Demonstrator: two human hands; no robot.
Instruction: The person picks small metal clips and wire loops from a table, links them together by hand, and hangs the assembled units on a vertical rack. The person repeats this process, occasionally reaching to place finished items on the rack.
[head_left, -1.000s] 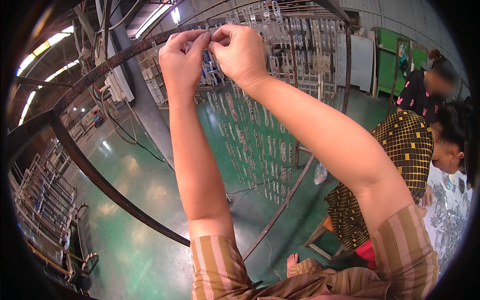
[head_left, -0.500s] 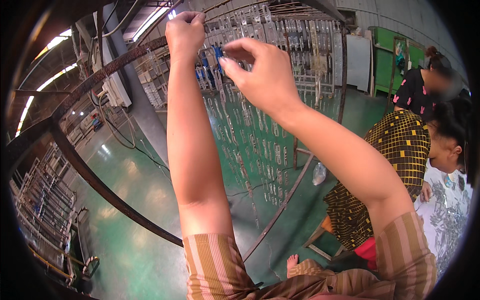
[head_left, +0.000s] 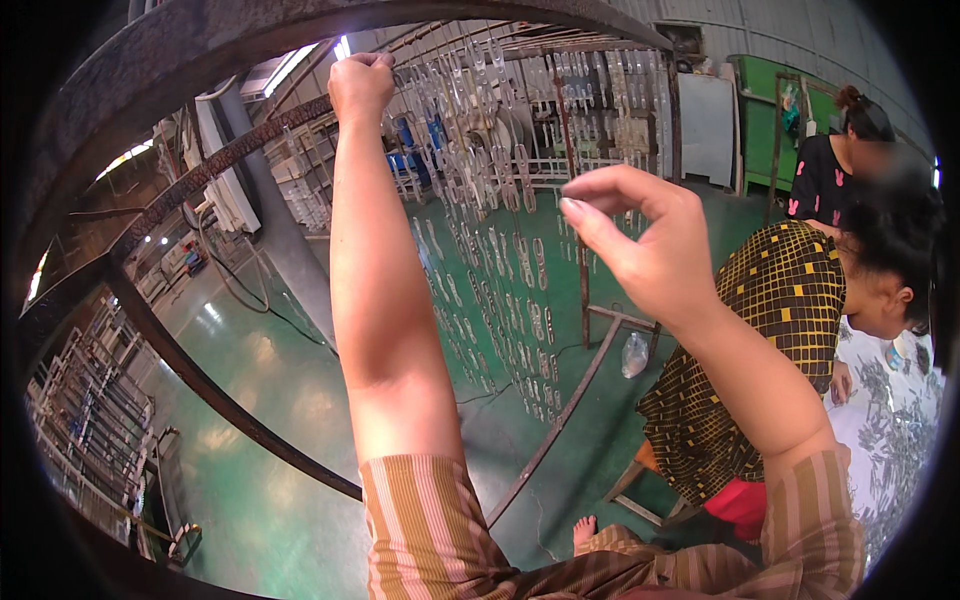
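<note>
Raised high, my left hand (head_left: 362, 88) is closed in a fist beside the rusty metal rail (head_left: 268, 130). What its fingers hold, if anything, is hidden. My right hand (head_left: 648, 238) floats in the air to the right, its thumb and forefinger curved and apart with nothing between them. Between my two hands hang several strings of clear, slim, elongated pieces with slots (head_left: 502, 170), one below another. They hang down from the top of the rack, over the green floor.
Rusty frame bars (head_left: 215, 385) surround me at the left and above. A grey pillar (head_left: 268, 190) rises behind. At the right, a person in a yellow-checked dark top (head_left: 785, 290) bends over a white surface (head_left: 880, 440) strewn with small pieces; another person (head_left: 825, 175) is behind.
My right hand has moved right and down, away from the left hand and the strings. My left hand stays up by the rail. The view has shifted, showing more of the upper bar.
</note>
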